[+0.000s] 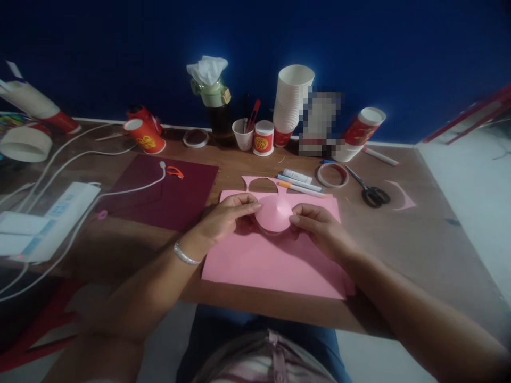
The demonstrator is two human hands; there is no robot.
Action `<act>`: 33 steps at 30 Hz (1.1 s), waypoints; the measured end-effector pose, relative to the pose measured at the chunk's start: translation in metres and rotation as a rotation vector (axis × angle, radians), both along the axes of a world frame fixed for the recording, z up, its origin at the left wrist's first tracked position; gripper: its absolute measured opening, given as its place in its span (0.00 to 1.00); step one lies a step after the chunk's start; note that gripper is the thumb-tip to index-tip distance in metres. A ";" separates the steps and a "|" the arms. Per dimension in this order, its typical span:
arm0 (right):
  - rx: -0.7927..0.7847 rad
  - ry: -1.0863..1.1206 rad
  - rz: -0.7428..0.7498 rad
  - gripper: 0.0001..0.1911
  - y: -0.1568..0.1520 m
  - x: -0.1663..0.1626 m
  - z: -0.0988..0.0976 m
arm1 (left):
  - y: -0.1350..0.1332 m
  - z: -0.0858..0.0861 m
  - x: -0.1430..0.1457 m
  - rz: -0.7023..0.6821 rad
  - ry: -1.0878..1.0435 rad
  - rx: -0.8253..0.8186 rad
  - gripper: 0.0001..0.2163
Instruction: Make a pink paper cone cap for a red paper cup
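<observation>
A pink paper cone (274,214) is held between my two hands, its point facing up. My left hand (229,215) pinches the cone's left edge, thumb on top. On the opposite edge, my right hand (317,223) grips with thumb and fingers. Something pale and rounded shows just under the cone's lower rim; I cannot make out what it is. Below both hands lie pink paper sheets (271,268). A pink offcut with a round hole (247,183) rests at their far edge, beside several markers (301,186).
Scissors (371,194), a tape roll (332,174) and a paper scrap (403,197) lie to the right. Stacked paper cups (293,98) and a tissue-topped jar (213,101) stand along the wall. Leftward are dark red paper (159,197), white cables and a power strip (59,218).
</observation>
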State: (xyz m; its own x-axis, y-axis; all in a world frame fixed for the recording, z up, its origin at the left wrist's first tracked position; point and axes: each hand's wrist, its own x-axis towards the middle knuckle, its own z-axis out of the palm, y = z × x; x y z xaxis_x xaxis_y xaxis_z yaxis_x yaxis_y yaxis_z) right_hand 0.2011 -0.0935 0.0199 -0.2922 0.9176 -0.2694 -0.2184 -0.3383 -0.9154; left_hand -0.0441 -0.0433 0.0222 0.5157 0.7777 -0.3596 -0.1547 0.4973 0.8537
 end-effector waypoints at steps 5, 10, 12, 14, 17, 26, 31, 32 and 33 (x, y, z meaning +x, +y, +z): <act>0.006 -0.015 0.006 0.15 -0.001 0.002 -0.003 | 0.000 0.001 0.001 0.004 0.002 0.001 0.19; 0.010 -0.005 0.004 0.15 0.000 0.002 -0.004 | 0.000 0.000 0.000 0.004 0.002 -0.018 0.19; 0.032 -0.002 0.002 0.14 0.000 0.002 -0.005 | 0.001 -0.001 0.000 0.009 0.003 -0.006 0.19; 0.053 -0.004 0.010 0.13 0.000 0.002 -0.006 | 0.001 -0.001 0.000 0.016 0.004 0.014 0.18; 0.065 -0.006 0.023 0.12 0.000 0.003 -0.008 | 0.001 -0.002 0.000 0.012 0.010 0.022 0.18; 0.027 0.018 0.027 0.12 0.001 0.003 -0.009 | 0.001 0.000 0.001 0.005 0.018 0.015 0.18; 0.008 0.038 0.011 0.14 0.001 0.001 -0.005 | 0.001 0.000 0.001 0.015 -0.002 0.007 0.18; -0.001 0.043 0.005 0.15 0.001 0.000 -0.004 | 0.001 0.000 0.001 0.017 -0.005 0.003 0.18; -0.011 0.047 0.001 0.15 0.001 0.000 -0.003 | 0.001 0.000 0.001 0.017 -0.008 -0.003 0.18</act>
State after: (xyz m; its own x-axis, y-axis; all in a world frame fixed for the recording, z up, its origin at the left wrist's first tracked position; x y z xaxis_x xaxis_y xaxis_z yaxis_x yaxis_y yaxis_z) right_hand 0.2007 -0.0926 0.0172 -0.3058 0.9145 -0.2650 -0.2606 -0.3481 -0.9005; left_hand -0.0434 -0.0425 0.0224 0.5053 0.7855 -0.3573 -0.1704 0.4968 0.8510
